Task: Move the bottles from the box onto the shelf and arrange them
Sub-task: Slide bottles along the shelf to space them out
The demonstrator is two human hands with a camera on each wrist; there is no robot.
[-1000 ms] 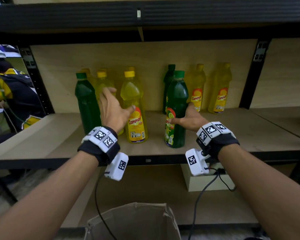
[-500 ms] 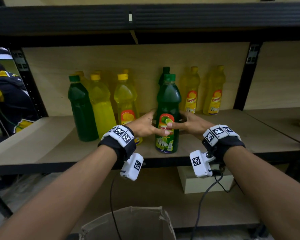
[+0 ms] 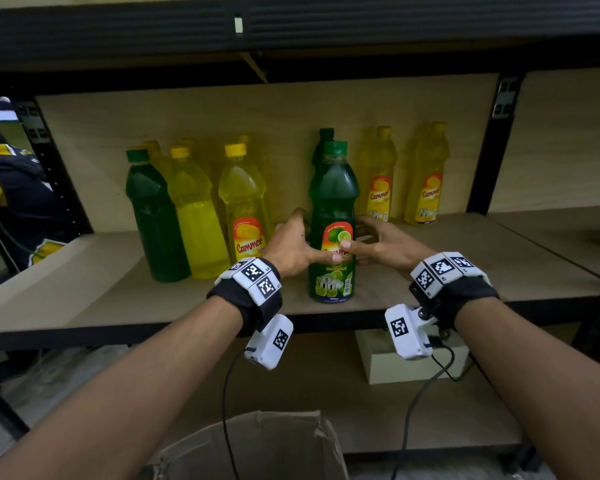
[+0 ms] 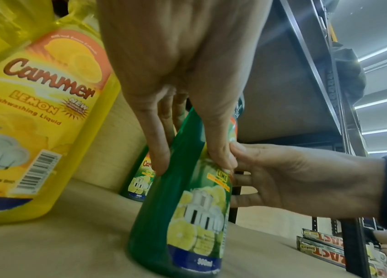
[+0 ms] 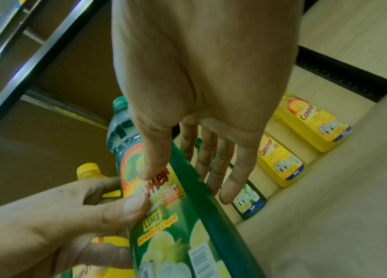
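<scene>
A green lime bottle (image 3: 331,220) stands upright near the front edge of the wooden shelf (image 3: 84,299), label facing me. My left hand (image 3: 302,242) holds its left side and my right hand (image 3: 368,242) its right side; both thumbs lie on the label, almost touching. In the left wrist view the left hand (image 4: 192,165) pinches the bottle (image 4: 187,216) between thumb and fingers. In the right wrist view the right hand (image 5: 187,184) has its thumb on the label (image 5: 176,225) and its fingers behind. The open cardboard box (image 3: 257,448) sits below; its inside is hidden.
To the left stand a green bottle (image 3: 153,220) and two yellow ones (image 3: 194,223) (image 3: 245,216), with more behind. A second green bottle (image 3: 323,140) and two yellow bottles (image 3: 378,181) (image 3: 426,178) line the back. A black post (image 3: 492,143) bounds the right. A person (image 3: 14,202) sits left.
My left hand left the yellow bottles and came across to the green bottle. Both hands now hold it, and its label has turned to face the front.
</scene>
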